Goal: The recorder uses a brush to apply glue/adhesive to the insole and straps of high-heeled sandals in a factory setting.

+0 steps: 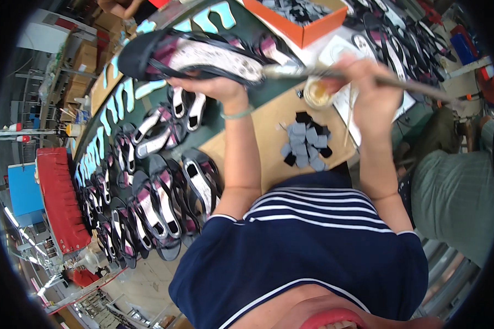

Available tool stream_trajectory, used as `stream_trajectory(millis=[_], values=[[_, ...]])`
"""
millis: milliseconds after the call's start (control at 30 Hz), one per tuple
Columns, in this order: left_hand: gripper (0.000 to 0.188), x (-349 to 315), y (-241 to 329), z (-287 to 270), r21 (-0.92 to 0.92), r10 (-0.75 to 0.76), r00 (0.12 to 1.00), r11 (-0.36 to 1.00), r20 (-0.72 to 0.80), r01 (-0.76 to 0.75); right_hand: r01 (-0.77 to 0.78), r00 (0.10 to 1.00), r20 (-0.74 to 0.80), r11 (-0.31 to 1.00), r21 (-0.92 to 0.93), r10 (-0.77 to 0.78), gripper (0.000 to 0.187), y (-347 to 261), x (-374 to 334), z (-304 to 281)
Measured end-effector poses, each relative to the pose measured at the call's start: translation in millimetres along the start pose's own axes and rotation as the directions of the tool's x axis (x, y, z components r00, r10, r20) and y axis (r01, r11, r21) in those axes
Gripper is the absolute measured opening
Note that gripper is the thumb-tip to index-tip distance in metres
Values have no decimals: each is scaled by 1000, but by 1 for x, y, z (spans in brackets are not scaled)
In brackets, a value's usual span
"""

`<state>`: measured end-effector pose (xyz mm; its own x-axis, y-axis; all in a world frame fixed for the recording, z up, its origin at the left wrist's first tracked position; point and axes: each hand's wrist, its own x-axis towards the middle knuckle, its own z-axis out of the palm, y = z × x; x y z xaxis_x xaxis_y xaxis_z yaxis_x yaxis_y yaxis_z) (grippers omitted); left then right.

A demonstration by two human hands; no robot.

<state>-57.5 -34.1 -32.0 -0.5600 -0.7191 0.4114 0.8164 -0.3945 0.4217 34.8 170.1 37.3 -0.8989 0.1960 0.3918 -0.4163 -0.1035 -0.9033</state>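
My left hand (217, 89) holds up a black sandal (208, 57) from beneath, its fingers curled under the sole. The insole is pale with dark speckles, and purple lining shows near the toe. In my right hand (370, 90), slightly blurred, is a long-handled brush (417, 88). Its tip meets or hovers over the heel end of the insole; which, I cannot tell. Below the brush stands an open jar (316, 94) with yellowish contents. Small grey and black pads (302, 143) lie in a loose pile on the brown board (263, 140).
Rows of similar sandals (159, 192) cover the table's left side; more (387, 46) lie at the far right. An orange box (315, 35) of grey and black pieces stands at the back. Pale blue cut-outs (112, 112) line the far edge. Another person's clothed body (455, 186) is close on the right.
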Motion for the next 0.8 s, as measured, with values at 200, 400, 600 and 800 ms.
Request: stream_trajectory(millis=[200,400,600,800], values=[[75,34,14,-38,147,-38,999,988,-39,43,91,951,309,965,-245,-11,32,-25,31,-96],[69,49,36,-57,196,-118,990,972,-79,131,-6,729,502,739,-674,464,18,80,-40,-93],[66,54,31,-66,185,-179,981,964,-76,190,153,697,430,466,-871,574,31,113,-81,-59],[65,52,16,-68,121,-214,961,964,-173,236,-246,677,406,709,-661,614,11,88,-41,-71]])
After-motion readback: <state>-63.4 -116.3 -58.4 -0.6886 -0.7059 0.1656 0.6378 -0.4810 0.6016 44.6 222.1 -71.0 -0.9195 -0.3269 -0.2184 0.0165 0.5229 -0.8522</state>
